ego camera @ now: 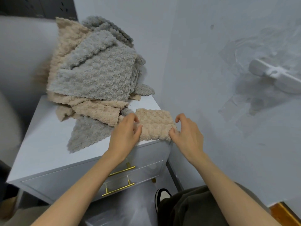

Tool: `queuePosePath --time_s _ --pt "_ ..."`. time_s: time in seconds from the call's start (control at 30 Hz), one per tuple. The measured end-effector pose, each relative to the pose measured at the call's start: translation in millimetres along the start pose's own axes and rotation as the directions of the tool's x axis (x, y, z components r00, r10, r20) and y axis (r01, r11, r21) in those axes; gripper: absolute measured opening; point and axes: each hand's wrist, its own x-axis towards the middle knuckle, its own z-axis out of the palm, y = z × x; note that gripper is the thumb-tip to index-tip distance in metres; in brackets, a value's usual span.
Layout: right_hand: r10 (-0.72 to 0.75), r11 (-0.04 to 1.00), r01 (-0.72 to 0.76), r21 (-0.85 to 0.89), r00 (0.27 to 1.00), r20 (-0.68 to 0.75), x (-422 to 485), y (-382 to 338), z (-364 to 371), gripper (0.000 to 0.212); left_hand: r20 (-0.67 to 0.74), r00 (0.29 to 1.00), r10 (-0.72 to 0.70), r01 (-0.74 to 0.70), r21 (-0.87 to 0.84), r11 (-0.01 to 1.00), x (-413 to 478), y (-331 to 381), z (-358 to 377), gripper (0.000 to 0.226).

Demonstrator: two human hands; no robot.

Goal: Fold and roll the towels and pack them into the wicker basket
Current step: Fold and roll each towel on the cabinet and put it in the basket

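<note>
A small folded beige towel (155, 123) lies at the front right corner of the white cabinet top (40, 136). My left hand (126, 132) pinches its left edge between thumb and fingers. My right hand (185, 129) pinches its right edge, with the thumb at the near corner. Behind them a loose heap of grey towels (97, 72) and beige towels (96, 108) is piled against the wall, and one grey towel (88, 134) lies flat near the heap's front. No wicker basket is in view.
The cabinet has two drawers with gold handles (122, 171) below the top. A grey wall stands close on the right, with a white fixture (276, 75) mounted on it. My shoe (161, 196) and dark trousers are below, beside the cabinet.
</note>
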Motion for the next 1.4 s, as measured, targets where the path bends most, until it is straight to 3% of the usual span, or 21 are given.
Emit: queuePosePath --time_s 0.07,0.13,0.23,0.4,0.53,0.67,0.77,0.87,0.97,1.03,1.1,1.27,1.4 --pt "-0.203 0.979 0.201 -0.038 0.975 -0.093 -1 1 4 0.02 -0.059 0.987 0.148 -0.142 0.101 0.985 -2 1 3 0.006" --pt "-0.394 0.918 0.381 -0.106 0.906 -0.156 -2 3 10 0.029 -0.055 0.958 0.283 -0.275 0.118 0.954 -4 0 6 0.016" --pt "-0.579 0.811 0.559 -0.175 0.809 -0.099 -3 8 14 0.038 0.055 0.934 0.353 -0.357 0.079 0.931 -8 -6 8 0.035" --pt "-0.635 0.753 0.643 -0.141 0.766 0.101 -5 21 8 0.054 0.162 0.94 0.301 -0.305 -0.003 0.952 -8 -15 0 0.039" --pt "-0.642 0.757 0.652 -0.053 0.756 0.126 -1 30 8 0.048 0.287 0.91 0.299 -0.294 -0.06 0.954 -5 -23 -4 0.045" --pt "-0.546 0.837 0.538 0.098 0.82 0.168 4 34 4 0.048 0.29 0.913 0.287 -0.272 -0.091 0.958 0 -24 -6 0.041" --pt "-0.382 0.917 0.332 0.22 0.89 0.248 5 34 -7 0.04 0.256 0.938 0.234 -0.201 -0.151 0.968 0 -21 -10 0.033" --pt "-0.256 0.938 0.158 0.308 0.915 0.311 6 33 -13 0.029 0.247 0.954 0.168 -0.121 -0.194 0.973 0 -16 -13 0.026" --pt "-0.191 0.899 0.021 0.438 0.917 0.349 7 29 -17 0.015 0.274 0.955 0.111 -0.055 -0.206 0.977 -2 -11 -16 0.013" --pt "-0.16 0.877 -0.045 0.479 0.912 0.378 8 26 -20 0.011 0.283 0.957 0.06 -0.006 -0.189 0.982 -2 -9 -16 0.019" --pt "-0.129 0.883 -0.088 0.461 0.899 0.419 7 23 -21 0.016 0.285 0.958 -0.016 0.064 -0.161 0.985 -2 -6 -16 0.029" --pt "0.026 0.887 -0.243 0.392 0.875 0.483 9 18 -12 0.026 0.264 0.945 -0.191 0.221 -0.085 0.972 -1 -6 -10 0.03" --pt "0.207 0.792 -0.439 0.425 0.847 0.489 8 10 -4 0.027 0.202 0.954 -0.222 0.238 -0.061 0.969 -1 -3 -7 0.021"
